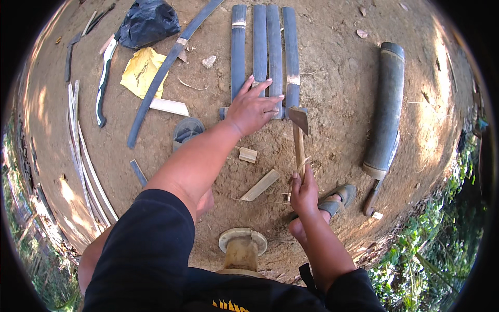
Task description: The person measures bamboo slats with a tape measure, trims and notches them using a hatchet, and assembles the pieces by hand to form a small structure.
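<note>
Several dark split bamboo slats (260, 41) lie side by side on the dirt, pointing away from me. Their near ends rest over a short crosspiece (223, 113), mostly hidden beneath them. My left hand (253, 108) lies on the middle slats near those ends, fingers spread. Just right of it, my right hand (304, 191) is closed round the wooden handle of a small hatchet (299, 136). The hatchet's metal head is at the near end of the rightmost slat (292, 52); whether they touch I cannot tell.
A thick bamboo section (387, 104) lies to the right, with a knife handle (370, 200) beside it. On the left are a long bamboo strip (161, 78), a saw (104, 83), thin pale strips (83, 151), yellow wrapping (143, 73) and a black bag (147, 25). Bamboo offcuts (261, 185) lie near my feet.
</note>
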Demonstrator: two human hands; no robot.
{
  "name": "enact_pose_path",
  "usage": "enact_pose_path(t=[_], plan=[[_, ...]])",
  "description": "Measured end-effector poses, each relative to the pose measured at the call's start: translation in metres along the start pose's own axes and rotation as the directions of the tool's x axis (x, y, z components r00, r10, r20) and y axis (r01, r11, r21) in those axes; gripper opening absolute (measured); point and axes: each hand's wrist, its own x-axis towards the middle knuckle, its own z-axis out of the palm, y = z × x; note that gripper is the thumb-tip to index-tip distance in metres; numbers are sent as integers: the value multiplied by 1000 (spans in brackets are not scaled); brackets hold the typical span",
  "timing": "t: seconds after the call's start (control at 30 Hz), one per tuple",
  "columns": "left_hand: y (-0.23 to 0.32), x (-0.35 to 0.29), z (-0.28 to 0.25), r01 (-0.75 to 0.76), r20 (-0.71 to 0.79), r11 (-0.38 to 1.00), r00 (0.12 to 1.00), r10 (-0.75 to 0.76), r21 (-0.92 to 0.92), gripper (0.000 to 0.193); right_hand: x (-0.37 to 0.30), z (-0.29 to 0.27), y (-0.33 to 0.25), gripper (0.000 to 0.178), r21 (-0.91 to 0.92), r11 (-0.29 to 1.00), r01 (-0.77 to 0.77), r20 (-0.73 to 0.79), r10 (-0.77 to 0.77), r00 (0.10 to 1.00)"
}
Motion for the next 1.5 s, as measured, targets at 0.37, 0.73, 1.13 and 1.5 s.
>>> enact_pose_path(t=[0.37,0.73,1.13,1.5], plan=[[5,7,-26,0,267,979,962,-56,206,90,-15,-8,10,43,42,999,-1,-15,1,1000],[6,22,-34,-77,439,908,890,-123,412,110,-17,-1,2,49,28,999,-34,58,32,998],[7,23,-41,-104,451,899,886,-110,424,119,0,4,-11,53,-58,995,83,16,-82,997],[2,20,-37,-116,436,901,896,-87,418,117,-3,-8,-1,51,144,936,322,-74,-314,947]])
